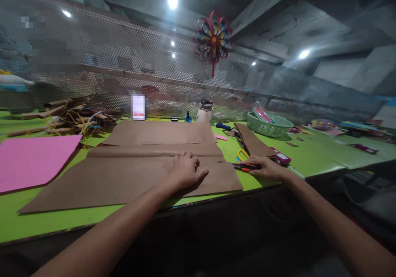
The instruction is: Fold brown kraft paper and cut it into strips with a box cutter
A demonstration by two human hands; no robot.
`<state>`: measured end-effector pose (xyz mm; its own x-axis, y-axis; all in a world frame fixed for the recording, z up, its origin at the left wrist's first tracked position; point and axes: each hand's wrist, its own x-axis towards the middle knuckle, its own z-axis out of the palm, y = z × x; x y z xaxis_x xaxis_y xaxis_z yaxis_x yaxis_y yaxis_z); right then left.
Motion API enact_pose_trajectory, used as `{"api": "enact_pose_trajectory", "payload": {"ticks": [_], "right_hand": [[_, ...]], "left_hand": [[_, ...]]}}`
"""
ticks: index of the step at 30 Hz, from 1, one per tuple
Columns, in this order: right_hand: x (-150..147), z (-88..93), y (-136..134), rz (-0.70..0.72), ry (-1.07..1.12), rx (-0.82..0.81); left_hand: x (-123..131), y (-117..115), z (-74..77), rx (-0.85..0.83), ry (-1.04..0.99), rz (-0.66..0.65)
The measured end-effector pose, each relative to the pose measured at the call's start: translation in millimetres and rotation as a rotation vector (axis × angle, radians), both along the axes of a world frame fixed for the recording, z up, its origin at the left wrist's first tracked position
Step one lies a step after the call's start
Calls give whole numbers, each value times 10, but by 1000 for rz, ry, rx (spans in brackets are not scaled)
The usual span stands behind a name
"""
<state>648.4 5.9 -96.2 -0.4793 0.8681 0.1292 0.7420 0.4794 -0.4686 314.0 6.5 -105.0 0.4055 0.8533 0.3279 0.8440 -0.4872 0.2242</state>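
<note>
Brown kraft paper (136,182), with a fold across it, lies spread over the green tabletop. My left hand (186,170) rests on the paper near its right part, palm down with fingers loosely bent and thumb apart. In my right hand (268,169) are what look like scissors (246,166), with black and orange handles. Their dark tip points left and reaches over the paper's right edge; my fingers partly hide the handles. A yellow loop handle (243,154) shows just behind them. Close by are a folded brown paper piece (253,140) and a purple box (281,156).
Pink paper (37,159) lies at left, below a heap of brown sticks (83,116). At the back stand a lit phone (138,107), a small blue bottle (187,117) and a pale flask (204,112). A green basket (269,125) sits right. Perforated mesh (123,58) rises behind.
</note>
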Motion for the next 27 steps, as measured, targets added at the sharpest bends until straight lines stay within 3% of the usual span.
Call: {"api": "enact_pose_trajectory", "payload": {"ticks": [9, 13, 16, 18, 23, 27], "right_hand": [[166, 197, -316, 70, -15, -257], [219, 231, -512, 79, -43, -259], [211, 228, -602, 81, -52, -227], [192, 211, -638, 80, -40, -210], [158, 152, -719, 82, -16, -185], [157, 120, -796, 70, -3, -171]], "left_hand": [[1, -31, -58, 105, 28, -28], [32, -42, -44, 156, 38, -225], [54, -12, -27, 92, 26, -433], [62, -1, 2, 43, 34, -496], [68, -130, 64, -18, 174, -484], [76, -277, 6, 38, 223, -405]]}}
